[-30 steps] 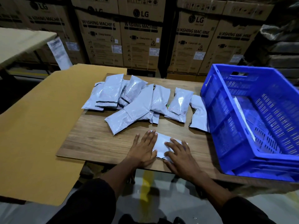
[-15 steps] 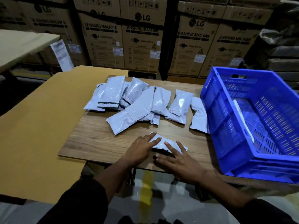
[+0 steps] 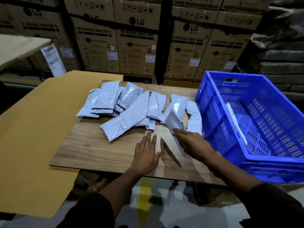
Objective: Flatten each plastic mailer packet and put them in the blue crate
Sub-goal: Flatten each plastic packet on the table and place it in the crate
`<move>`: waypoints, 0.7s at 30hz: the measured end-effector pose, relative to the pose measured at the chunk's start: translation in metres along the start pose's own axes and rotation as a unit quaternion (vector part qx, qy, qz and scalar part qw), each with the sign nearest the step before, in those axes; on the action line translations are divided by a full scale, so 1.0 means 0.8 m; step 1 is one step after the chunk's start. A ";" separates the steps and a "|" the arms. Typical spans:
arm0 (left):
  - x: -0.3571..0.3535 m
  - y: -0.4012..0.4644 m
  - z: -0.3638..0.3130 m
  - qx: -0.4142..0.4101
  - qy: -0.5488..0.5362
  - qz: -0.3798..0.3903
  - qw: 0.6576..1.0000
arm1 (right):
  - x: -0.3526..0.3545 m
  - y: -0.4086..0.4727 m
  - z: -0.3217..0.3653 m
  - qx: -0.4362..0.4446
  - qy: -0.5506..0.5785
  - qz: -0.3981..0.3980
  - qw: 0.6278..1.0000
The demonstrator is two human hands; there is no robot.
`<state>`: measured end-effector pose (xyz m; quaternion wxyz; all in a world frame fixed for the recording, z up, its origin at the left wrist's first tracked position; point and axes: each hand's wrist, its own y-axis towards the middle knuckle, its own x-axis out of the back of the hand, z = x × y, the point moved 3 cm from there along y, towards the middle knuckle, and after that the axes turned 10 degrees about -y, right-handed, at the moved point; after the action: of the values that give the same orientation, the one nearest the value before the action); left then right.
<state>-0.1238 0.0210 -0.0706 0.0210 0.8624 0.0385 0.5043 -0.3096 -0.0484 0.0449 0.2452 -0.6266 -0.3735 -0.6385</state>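
My right hand (image 3: 193, 142) holds a flattened grey mailer packet (image 3: 174, 121), lifted off the wooden board and tilted, just left of the blue crate (image 3: 220, 129). Beside it, my left hand (image 3: 146, 152) hovers flat and open over the bare wood, holding nothing. Several puffy grey mailer packets (image 3: 131, 111) lie overlapping in a row across the back of the board. One flat white packet (image 3: 235, 120) leans inside the crate against its near wall.
The wooden board (image 3: 98, 150) lies on a large brown cardboard sheet (image 3: 32, 129) that spreads out to the left. Stacked washing machine cartons (image 3: 136, 46) form a wall behind. The crate overhangs the board's right end.
Both hands were pressing the packet flat near the front edge. My right hand has since lifted it and carried it right toward the crate, and my left hand has let go.
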 end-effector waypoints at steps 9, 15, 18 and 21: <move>-0.053 0.014 -0.067 0.009 0.085 0.076 0.993 | 0.106 -0.030 -0.124 -0.126 0.025 -0.207 0.970; -0.074 0.034 -0.096 0.015 0.069 0.067 0.995 | 0.156 -0.073 -0.202 -0.170 -0.004 -0.279 0.945; -0.083 0.039 -0.112 0.016 0.073 0.049 0.996 | 0.168 -0.097 -0.238 -0.201 0.012 -0.305 0.931; -0.090 0.040 -0.116 0.014 0.074 0.022 0.997 | 0.162 -0.117 -0.272 -0.240 -0.005 -0.277 0.930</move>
<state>-0.2382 -0.0178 -0.0849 -0.0053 0.8236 0.0277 0.5665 -0.5292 -0.1425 0.1702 -0.1014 -0.5415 -0.3692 -0.7485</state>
